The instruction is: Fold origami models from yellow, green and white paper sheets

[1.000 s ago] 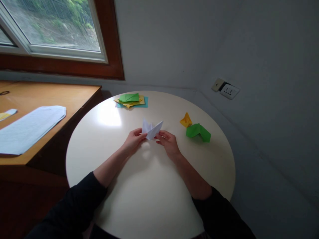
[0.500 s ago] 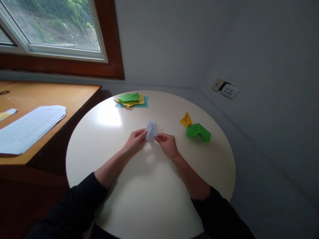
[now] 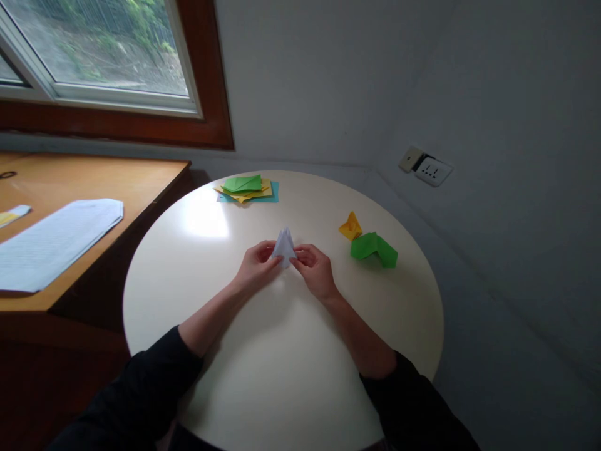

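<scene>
Between my two hands a small folded white paper (image 3: pixel 284 246) stands with its pointed tips upward, above the middle of the round table. My left hand (image 3: pixel 257 265) is closed on its left side, the thumb lying across the lower front. On the opposite side my right hand (image 3: pixel 315 269) pinches the lower right edge with thumb and fingers. Parts of the fingers behind the paper are hidden. To the right of my right hand lie a folded green paper (image 3: pixel 374 249) and a small folded orange paper (image 3: pixel 351 227), close together.
A pile of folded green, yellow and blue papers (image 3: pixel 246 188) lies at the far left of the white round table (image 3: pixel 291 363). Beside it on the left is a wooden desk (image 3: pixel 154 178) with printed sheets (image 3: pixel 66 241). A wall socket (image 3: pixel 432 171) is on the right.
The white paper's separated tips have drawn together into a narrower point. My left thumb has moved lower and inward across its front, and my right fingers have shifted slightly upward.
</scene>
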{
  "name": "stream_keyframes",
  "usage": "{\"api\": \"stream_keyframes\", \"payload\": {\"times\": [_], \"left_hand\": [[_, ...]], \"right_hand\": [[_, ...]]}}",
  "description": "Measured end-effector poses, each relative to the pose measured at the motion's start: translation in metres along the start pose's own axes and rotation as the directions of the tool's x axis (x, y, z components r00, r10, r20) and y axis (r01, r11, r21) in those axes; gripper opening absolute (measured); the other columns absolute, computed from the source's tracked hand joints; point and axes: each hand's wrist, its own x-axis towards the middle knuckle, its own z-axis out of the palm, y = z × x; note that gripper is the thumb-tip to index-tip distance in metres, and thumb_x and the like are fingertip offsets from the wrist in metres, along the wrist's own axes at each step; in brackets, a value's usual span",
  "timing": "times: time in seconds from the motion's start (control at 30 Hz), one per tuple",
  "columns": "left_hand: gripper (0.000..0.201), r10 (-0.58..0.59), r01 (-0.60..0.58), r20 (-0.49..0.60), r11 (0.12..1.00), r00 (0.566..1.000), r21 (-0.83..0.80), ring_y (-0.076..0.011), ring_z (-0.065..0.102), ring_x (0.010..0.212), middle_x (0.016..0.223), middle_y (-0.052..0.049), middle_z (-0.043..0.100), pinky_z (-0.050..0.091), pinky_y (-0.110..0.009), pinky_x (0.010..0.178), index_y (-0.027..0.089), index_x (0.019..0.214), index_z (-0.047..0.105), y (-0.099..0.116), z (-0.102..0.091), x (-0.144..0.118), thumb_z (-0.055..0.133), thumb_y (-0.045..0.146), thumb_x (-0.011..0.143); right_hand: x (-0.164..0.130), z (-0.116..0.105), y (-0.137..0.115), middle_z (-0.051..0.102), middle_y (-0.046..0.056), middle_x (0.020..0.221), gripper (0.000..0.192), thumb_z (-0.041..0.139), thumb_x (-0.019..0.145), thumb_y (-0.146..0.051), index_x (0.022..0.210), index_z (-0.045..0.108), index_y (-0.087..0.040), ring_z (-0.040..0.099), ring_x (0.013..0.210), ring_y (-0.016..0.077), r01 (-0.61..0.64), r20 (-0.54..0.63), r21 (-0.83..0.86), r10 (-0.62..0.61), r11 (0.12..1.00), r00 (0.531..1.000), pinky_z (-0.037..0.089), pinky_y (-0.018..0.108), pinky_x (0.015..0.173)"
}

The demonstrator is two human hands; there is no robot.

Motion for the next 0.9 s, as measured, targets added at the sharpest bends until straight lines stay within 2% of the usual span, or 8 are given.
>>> {"api": "stream_keyframes", "payload": {"times": [0.13, 0.4, 0.53, 0.67, 0.9], "left_hand": [[0.029, 0.035, -0.035, -0.022, 0.999, 0.999, 0.009, -0.0192, 0.061, 0.085, 0.088, -0.007, 0.067, 0.046, -0.031, 0.077, 0.012, 0.087, 0.062, 0.0017, 0.0002, -0.0004, 0.071, 0.026, 0.063], [0.026, 0.003, -0.003, -0.015, 1.0, 1.0, -0.027, -0.0162, 0.061, 0.079, 0.082, -0.003, 0.064, 0.048, -0.029, 0.073, 0.014, 0.082, 0.058, 0.0041, 0.0011, -0.0009, 0.071, 0.026, 0.064], [0.026, 0.01, -0.011, -0.033, 1.0, 0.999, -0.029, -0.0147, 0.061, 0.078, 0.082, -0.002, 0.061, 0.049, -0.028, 0.071, 0.015, 0.08, 0.056, 0.0049, 0.0007, -0.0005, 0.072, 0.026, 0.063], [0.028, 0.045, -0.047, -0.058, 0.998, 0.997, -0.035, -0.0112, 0.059, 0.068, 0.072, 0.001, 0.06, 0.048, -0.024, 0.065, 0.016, 0.081, 0.054, 0.0029, -0.0001, 0.0006, 0.073, 0.025, 0.063], [0.03, 0.0, 0.001, 0.016, 0.999, 1.0, -0.035, -0.014, 0.061, 0.07, 0.074, -0.003, 0.066, 0.047, -0.027, 0.068, 0.014, 0.089, 0.06, -0.0033, -0.0025, 0.0019, 0.071, 0.029, 0.065]], "right_hand": [[0.0004, -0.0002, -0.0002, 0.066, 0.0, 0.069, 0.036, 0.07, 0.062, -0.026, 0.095, 0.054, -0.021, 0.064, 0.066, 0.0164, -0.011, -0.025, -0.005, 0.011, 1.0, 1.0, 0.051, 0.029, 0.064], [0.0001, 0.0016, 0.0044, 0.067, 0.003, 0.074, 0.017, 0.067, 0.066, -0.032, 0.075, 0.062, -0.018, 0.063, 0.068, 0.0176, -0.027, 0.027, 0.011, 0.026, 1.0, 0.999, 0.051, 0.031, 0.067], [-0.0001, 0.0012, 0.0055, 0.066, 0.002, 0.071, 0.018, 0.067, 0.067, -0.034, 0.074, 0.062, -0.019, 0.063, 0.067, 0.0177, -0.036, 0.045, 0.033, 0.034, 0.999, 0.998, 0.051, 0.031, 0.067], [0.0009, 0.0005, 0.006, 0.067, 0.003, 0.073, 0.02, 0.066, 0.067, -0.037, 0.074, 0.06, -0.019, 0.063, 0.068, 0.0175, -0.063, 0.041, 0.043, 0.061, 0.997, 0.997, 0.051, 0.031, 0.067], [0.0008, 0.0009, 0.0068, 0.066, 0.002, 0.075, 0.027, 0.068, 0.066, -0.041, 0.078, 0.057, -0.019, 0.063, 0.072, 0.0177, -0.078, 0.089, 0.059, 0.072, 0.995, 0.993, 0.05, 0.03, 0.07]]}}
